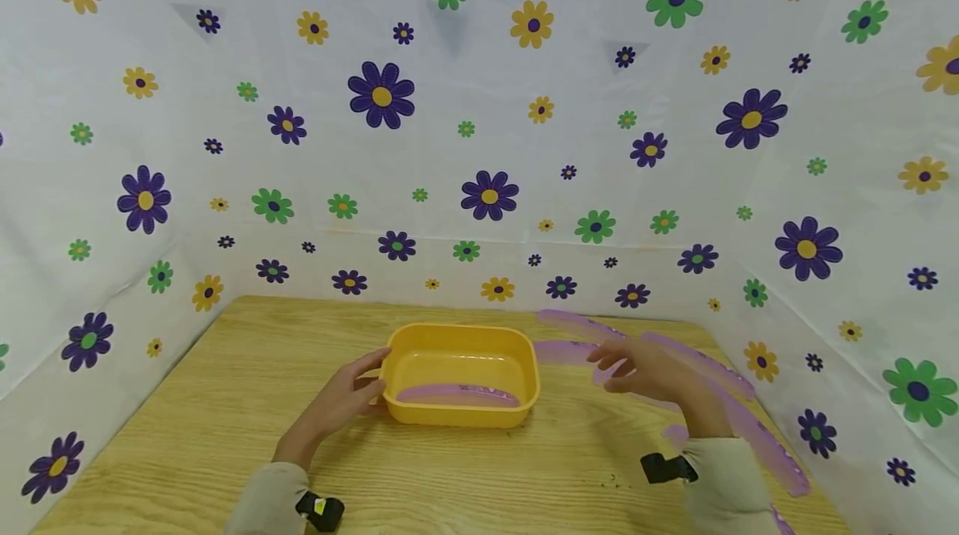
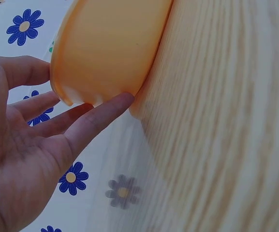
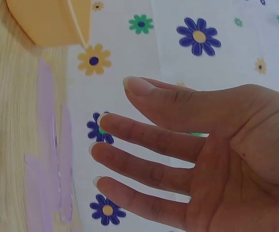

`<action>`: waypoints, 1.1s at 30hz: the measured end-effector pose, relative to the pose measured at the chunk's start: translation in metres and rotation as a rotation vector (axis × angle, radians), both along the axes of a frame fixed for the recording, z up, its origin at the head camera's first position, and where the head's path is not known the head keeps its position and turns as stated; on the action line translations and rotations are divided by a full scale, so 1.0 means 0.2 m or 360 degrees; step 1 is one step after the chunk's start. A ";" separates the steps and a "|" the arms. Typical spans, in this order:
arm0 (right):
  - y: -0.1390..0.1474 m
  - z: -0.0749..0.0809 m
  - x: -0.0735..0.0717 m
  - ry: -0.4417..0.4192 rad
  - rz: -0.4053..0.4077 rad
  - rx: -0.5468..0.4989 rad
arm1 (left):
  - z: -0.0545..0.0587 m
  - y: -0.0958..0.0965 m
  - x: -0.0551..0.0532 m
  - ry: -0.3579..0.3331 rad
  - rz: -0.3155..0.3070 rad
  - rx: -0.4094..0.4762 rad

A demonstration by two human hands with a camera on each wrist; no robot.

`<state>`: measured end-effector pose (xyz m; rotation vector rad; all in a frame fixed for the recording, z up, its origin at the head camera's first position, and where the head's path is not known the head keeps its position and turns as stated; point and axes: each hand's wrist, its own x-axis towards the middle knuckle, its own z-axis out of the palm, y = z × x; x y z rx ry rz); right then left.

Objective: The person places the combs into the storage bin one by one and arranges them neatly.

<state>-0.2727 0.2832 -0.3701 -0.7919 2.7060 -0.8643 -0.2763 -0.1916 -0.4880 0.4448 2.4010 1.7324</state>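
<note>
A yellow plastic basin (image 1: 462, 416) stands on the wooden table, with one long, slightly curved purple strip (image 1: 449, 394) lying inside it along the near wall. My left hand (image 1: 347, 396) is at the basin's left end; in the left wrist view its extended fingers (image 2: 98, 116) touch the rim and end wall. To the right of the basin, my right hand (image 1: 648, 367) hovers over several more purple strips (image 1: 757, 427), its fingers loosely extended and nothing in them. In the right wrist view, pale purple strips (image 3: 47, 130) lie beyond the fingertips.
The strips on the right side of the table (image 1: 569, 468) lie spread out, some overlapping. White sheets (image 1: 479, 144) printed with flowers rise behind the table and on both sides. Small dark specks (image 1: 610, 482) show on the table near the right wrist.
</note>
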 end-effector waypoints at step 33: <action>0.61 -0.12 0.15 -0.0167 -0.0187 -0.0045 | 0.00 0.01 0.00 -0.0006 0.0037 -0.0013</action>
